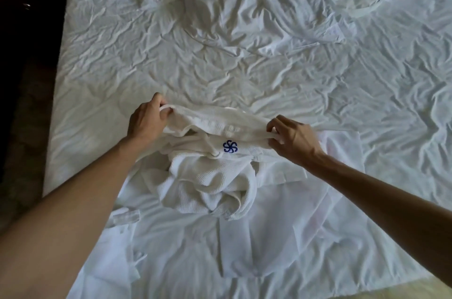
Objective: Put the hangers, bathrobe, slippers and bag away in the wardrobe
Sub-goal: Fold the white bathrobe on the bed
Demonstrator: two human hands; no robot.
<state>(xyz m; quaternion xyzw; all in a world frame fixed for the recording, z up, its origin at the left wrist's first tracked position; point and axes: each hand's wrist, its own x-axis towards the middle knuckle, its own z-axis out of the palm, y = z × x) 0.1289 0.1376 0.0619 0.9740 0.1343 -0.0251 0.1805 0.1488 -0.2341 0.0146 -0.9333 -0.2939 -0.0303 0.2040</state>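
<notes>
Someone is leaning over a bed (pixel 244 66) with a rumpled white sheet, and both arms are reaching out. The left hand (pixel 146 120) and right hand (pixel 294 140) are each pinching the top edge of a white waffle bathrobe (pixel 210 176), stretching it between them. A blue pinwheel logo (pixel 230 146) is showing just below that edge, and the rest is lying bunched on the sheet
</notes>
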